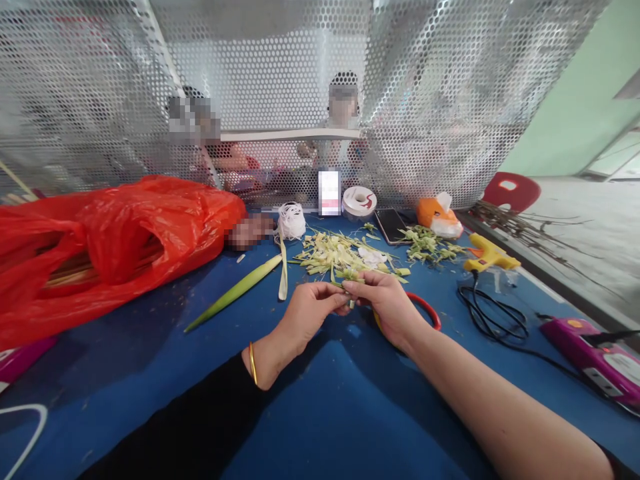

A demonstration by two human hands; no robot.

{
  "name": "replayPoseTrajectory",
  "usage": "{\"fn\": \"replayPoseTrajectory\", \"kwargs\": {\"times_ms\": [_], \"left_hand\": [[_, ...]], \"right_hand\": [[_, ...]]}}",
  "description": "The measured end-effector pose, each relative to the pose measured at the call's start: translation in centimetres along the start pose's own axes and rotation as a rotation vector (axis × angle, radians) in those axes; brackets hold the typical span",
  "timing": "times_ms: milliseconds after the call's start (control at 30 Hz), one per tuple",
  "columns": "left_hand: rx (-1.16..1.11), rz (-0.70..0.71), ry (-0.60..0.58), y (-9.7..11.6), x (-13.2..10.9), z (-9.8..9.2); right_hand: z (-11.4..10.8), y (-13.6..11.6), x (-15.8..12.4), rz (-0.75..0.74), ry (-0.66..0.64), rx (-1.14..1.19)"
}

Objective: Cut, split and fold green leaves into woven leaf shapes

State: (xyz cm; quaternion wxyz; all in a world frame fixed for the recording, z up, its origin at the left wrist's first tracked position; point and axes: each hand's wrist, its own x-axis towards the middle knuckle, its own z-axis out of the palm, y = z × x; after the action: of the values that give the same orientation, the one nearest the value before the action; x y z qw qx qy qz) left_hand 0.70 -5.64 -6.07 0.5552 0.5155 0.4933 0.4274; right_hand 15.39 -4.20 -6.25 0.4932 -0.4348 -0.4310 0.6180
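Note:
Fingertips of my left hand point(313, 308) and my right hand point(387, 300) meet over the blue table point(305, 413). Both are pinched on a small piece of pale green plant point(352, 303), mostly hidden by the fingers. Just beyond them lies a loose pile of yellow-green leaf strips point(335, 253). Red-and-yellow scissor handles point(425, 308) show partly under my right hand. To the left are a long pointed green leaf point(235, 293) and a pale flat strip point(283, 273).
A red plastic bag point(130, 233) covers the left side. White string point(291, 221), a ribbon roll point(359, 201), a phone point(391, 225) and tissues point(440, 217) line the back. A yellow glue gun point(493, 255), its cable and a purple power strip point(595, 357) are at right.

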Motion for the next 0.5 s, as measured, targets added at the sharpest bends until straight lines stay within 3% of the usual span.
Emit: {"fn": "replayPoseTrajectory", "kwargs": {"times_ms": [300, 500], "left_hand": [[0.304, 0.184, 0.125, -0.8, 0.0, -0.2], [0.335, 0.234, 0.134, -0.9, 0.0, -0.2]], "right_hand": [[0.6, 0.2, -0.3, -0.001, 0.034, -0.086], [0.8, 0.0, -0.4, -0.044, 0.042, -0.118]]}}
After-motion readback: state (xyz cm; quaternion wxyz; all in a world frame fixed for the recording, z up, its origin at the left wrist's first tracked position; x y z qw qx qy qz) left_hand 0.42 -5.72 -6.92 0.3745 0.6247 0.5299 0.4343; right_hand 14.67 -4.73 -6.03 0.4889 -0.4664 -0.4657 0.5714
